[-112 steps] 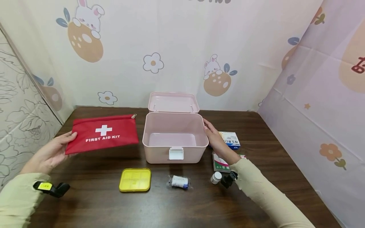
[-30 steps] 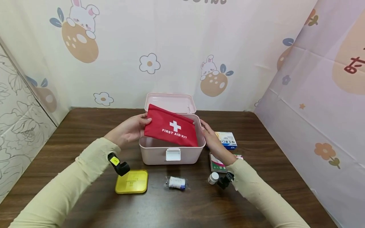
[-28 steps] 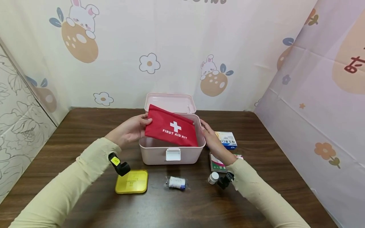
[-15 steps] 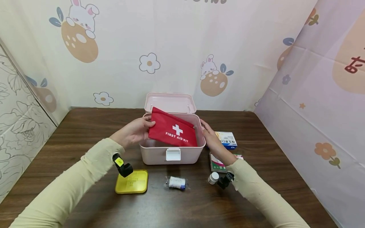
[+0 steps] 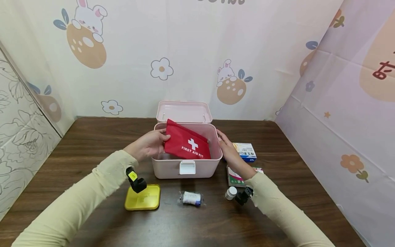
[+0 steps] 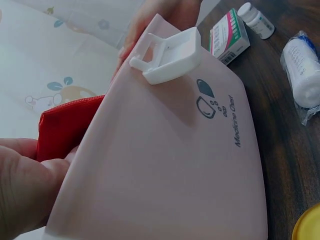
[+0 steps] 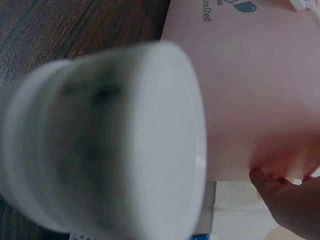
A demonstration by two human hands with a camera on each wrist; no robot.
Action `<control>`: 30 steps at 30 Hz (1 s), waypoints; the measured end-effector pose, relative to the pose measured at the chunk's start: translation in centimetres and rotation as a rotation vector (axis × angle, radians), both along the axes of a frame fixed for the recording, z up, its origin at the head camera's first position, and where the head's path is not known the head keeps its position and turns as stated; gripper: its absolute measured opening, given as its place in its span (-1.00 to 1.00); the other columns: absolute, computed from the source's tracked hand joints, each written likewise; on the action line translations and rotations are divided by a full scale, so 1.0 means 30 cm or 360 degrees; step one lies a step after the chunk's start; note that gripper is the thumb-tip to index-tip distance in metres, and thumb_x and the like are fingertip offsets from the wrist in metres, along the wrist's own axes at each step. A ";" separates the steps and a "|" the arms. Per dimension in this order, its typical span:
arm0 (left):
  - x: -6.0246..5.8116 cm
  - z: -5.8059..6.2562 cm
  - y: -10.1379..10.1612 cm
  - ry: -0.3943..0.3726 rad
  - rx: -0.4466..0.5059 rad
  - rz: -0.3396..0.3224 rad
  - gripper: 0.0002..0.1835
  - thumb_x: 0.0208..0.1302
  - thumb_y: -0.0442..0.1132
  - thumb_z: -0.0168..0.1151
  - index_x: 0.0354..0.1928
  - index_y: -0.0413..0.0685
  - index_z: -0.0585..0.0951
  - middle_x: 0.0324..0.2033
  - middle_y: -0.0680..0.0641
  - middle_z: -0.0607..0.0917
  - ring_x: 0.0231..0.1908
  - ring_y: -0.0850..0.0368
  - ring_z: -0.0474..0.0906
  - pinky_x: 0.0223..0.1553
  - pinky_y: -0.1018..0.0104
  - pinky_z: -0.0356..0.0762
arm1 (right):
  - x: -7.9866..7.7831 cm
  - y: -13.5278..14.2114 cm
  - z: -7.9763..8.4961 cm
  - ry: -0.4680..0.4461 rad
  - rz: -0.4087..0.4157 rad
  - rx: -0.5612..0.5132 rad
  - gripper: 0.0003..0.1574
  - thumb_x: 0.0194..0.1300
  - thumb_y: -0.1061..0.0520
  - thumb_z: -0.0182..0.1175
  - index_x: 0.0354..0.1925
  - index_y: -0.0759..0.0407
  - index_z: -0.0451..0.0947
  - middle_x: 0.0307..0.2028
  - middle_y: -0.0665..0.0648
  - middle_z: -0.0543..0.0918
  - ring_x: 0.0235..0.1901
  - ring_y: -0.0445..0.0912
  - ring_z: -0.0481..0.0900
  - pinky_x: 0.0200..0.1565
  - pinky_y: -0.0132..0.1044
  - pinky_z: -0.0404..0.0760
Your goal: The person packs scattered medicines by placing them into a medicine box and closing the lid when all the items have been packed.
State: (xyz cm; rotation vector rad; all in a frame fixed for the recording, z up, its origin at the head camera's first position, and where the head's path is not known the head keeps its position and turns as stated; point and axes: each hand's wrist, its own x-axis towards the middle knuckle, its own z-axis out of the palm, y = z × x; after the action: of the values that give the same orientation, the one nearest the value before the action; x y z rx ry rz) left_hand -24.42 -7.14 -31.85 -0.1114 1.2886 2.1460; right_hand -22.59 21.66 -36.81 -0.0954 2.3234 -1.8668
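Observation:
A red first aid pouch [image 5: 189, 141] with a white cross hangs tilted, its lower right part inside the pink medicine box [image 5: 166, 169]. My left hand [image 5: 148, 144] pinches the pouch's left end between thumb and fingers, over the box's left rim. In the left wrist view, the box wall hides most of the pouch [image 6: 67, 122]. My right hand [image 5: 230, 153] rests against the box's right side with its fingers extended. The right wrist view shows its fingertips touching the pink wall [image 7: 240, 100]. The box's lid [image 5: 184, 111] is raised behind it.
Left of centre in front lies a yellow pill case [image 5: 143, 199], and beside it a wrapped bandage roll [image 5: 191, 198]. A white bottle [image 5: 230, 193], a green-and-white carton [image 5: 235, 178] and a blue-and-white carton [image 5: 246, 151] are on the right. A curtain [image 5: 132, 51] backs the table.
My left hand has carried the pouch from the left over to the box, then lowered it further inside, moving slightly right. My right hand has stayed at the box's right side.

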 end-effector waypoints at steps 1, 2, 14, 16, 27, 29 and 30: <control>0.000 -0.003 0.004 0.0007 -0.0006 -0.0007 -0.35 0.53 -0.45 -0.34 0.56 -0.14 -0.21 0.15 -0.13 0.30 0.24 -0.03 0.25 0.41 -0.10 0.09 | 0.000 0.000 0.000 -0.0001 0.0000 -0.0001 -0.31 0.64 0.01 -0.26 0.60 0.05 -0.10 0.55 0.23 0.03 0.51 0.19 -0.02 0.39 0.21 0.16; 0.000 -0.005 0.007 0.0012 -0.0010 -0.0009 -0.36 0.53 -0.45 -0.35 0.56 -0.15 -0.20 0.14 -0.14 0.31 0.24 -0.04 0.25 0.41 -0.10 0.09 | 0.000 -0.001 0.000 0.0001 0.0002 -0.0005 -0.31 0.64 0.00 -0.26 0.60 0.06 -0.10 0.55 0.23 0.03 0.51 0.18 -0.02 0.39 0.21 0.15; -0.001 -0.033 0.043 0.0016 -0.0049 -0.0008 -0.37 0.52 -0.51 -0.41 0.56 -0.22 -0.19 0.28 -0.22 0.24 0.44 -0.14 0.05 0.41 -0.13 0.07 | 0.003 0.001 0.000 0.0017 0.0012 -0.0002 -0.30 0.64 -0.03 -0.26 0.60 0.05 -0.10 0.55 0.21 0.04 0.51 0.15 -0.02 0.40 0.18 0.14; -0.002 -0.038 0.046 0.0017 -0.0042 -0.0012 -0.37 0.51 -0.52 -0.43 0.56 -0.23 -0.20 0.34 -0.25 0.19 0.45 -0.15 0.03 0.42 -0.13 0.06 | 0.004 0.001 0.002 0.0018 0.0014 0.0005 -0.30 0.64 -0.03 -0.25 0.60 0.04 -0.11 0.55 0.21 0.04 0.51 0.16 -0.03 0.40 0.19 0.15; 0.003 -0.049 0.068 -0.0028 -0.0096 0.0032 -0.35 0.48 -0.54 -0.44 0.56 -0.23 -0.20 0.50 -0.27 0.04 0.45 -0.13 0.02 0.44 -0.09 0.05 | 0.003 0.000 0.002 0.0009 0.0000 -0.0009 -0.31 0.64 -0.02 -0.24 0.60 0.06 -0.08 0.54 0.21 0.06 0.51 0.16 -0.01 0.41 0.18 0.12; 0.003 -0.049 0.069 -0.0037 -0.0129 0.0041 -0.35 0.48 -0.54 -0.44 0.56 -0.24 -0.19 0.47 -0.27 0.08 0.43 -0.12 0.05 0.44 -0.08 0.06 | 0.002 0.001 0.000 0.0012 0.0000 -0.0012 -0.31 0.64 -0.02 -0.25 0.60 0.06 -0.08 0.54 0.21 0.05 0.51 0.16 -0.03 0.42 0.19 0.10; 0.002 -0.050 0.070 -0.0041 -0.0148 0.0046 -0.36 0.47 -0.54 -0.44 0.56 -0.24 -0.17 0.44 -0.26 0.13 0.41 -0.11 0.08 0.44 -0.07 0.07 | 0.001 0.001 0.000 0.0014 0.0001 -0.0015 -0.31 0.64 -0.02 -0.25 0.59 0.07 -0.08 0.55 0.21 0.05 0.52 0.15 -0.04 0.42 0.19 0.09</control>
State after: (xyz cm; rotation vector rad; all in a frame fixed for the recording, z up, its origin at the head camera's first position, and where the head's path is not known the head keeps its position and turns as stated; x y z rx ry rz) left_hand -24.36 -5.02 -33.35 -0.1963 1.3799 2.1021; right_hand -22.54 21.68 -36.82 -0.1060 2.3202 -1.8808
